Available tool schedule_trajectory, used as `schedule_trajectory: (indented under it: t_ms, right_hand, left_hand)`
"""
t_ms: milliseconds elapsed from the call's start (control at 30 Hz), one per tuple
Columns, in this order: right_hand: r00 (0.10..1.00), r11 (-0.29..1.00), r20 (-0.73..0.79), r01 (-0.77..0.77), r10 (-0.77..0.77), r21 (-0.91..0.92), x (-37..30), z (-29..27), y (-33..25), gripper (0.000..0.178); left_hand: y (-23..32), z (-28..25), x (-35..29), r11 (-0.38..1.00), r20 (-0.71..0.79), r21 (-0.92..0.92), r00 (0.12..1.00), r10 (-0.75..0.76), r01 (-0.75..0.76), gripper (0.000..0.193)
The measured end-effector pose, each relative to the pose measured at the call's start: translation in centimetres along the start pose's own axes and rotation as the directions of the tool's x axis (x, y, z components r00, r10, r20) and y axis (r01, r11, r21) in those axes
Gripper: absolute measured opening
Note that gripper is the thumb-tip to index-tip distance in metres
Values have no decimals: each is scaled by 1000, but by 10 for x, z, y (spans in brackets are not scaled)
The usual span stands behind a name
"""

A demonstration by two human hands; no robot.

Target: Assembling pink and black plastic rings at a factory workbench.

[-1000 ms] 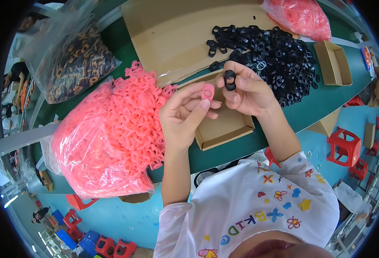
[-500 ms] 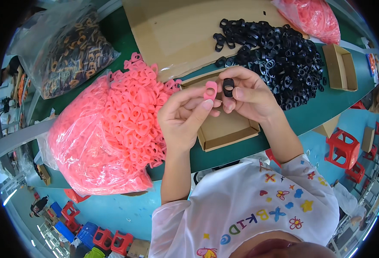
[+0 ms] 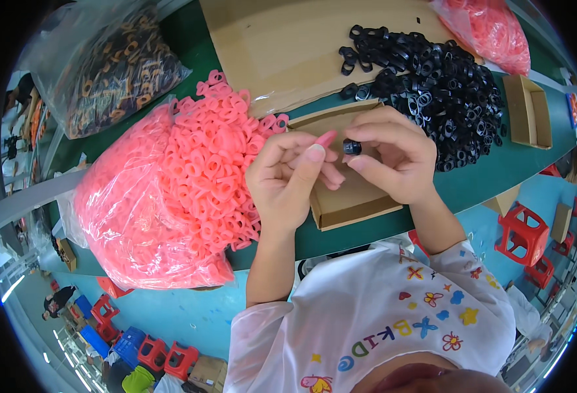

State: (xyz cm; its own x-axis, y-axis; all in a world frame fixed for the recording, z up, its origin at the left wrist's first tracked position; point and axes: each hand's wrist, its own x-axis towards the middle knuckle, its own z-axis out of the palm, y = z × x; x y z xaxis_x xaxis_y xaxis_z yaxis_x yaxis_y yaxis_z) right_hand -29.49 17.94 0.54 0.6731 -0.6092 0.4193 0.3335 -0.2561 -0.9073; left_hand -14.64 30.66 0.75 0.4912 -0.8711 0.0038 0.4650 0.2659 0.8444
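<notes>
My left hand (image 3: 288, 180) pinches a small pink plastic ring piece (image 3: 326, 138) between thumb and fingers. My right hand (image 3: 393, 157) holds a small black ring piece (image 3: 352, 147) right beside it; the two pieces nearly touch. Both hands hover over a shallow open cardboard box (image 3: 354, 196) on the green table (image 3: 485, 177). A big heap of pink ring pieces (image 3: 177, 190) in a clear bag lies to the left. A pile of black ring pieces (image 3: 432, 85) lies to the right.
A flat cardboard sheet (image 3: 288, 46) lies behind the box. A clear bag of dark and orange pieces (image 3: 111, 65) sits far left, another pink bag (image 3: 491, 29) far right, and a small cardboard box (image 3: 527, 111) at the right edge. Red stools (image 3: 524, 236) stand on the blue floor.
Both hands have come lower and closer over the cardboard box. The pink and black pieces, held apart before, are now brought together.
</notes>
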Motion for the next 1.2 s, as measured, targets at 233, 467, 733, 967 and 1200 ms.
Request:
schedule_trajectory:
  t_ms: [233, 467, 733, 967, 1200]
  right_hand:
    - [980, 914, 69, 199, -187, -352, 2, 1, -2, 37]
    - [976, 915, 80, 219, -204, -340, 3, 1, -3, 36]
    - [970, 930, 54, 243, -237, -276, 1, 6, 0, 36]
    - [967, 907, 130, 251, -220, -338, 1, 6, -6, 36]
    - [987, 990, 88, -136, 133, 25, -1, -1, -9, 16]
  left_hand:
    - [-2, 0, -1, 998, 58, 44, 997, -43, 41, 15]
    - [-2, 0, 2, 999, 115, 9, 992, -53, 52, 14]
    - [-4, -3, 2, 997, 140, 76, 990, -17, 7, 17]
    - [-4, 1, 1, 990, 125, 122, 991, 52, -67, 10]
    - [-1, 3, -1, 992, 100, 118, 994, 41, -52, 10]
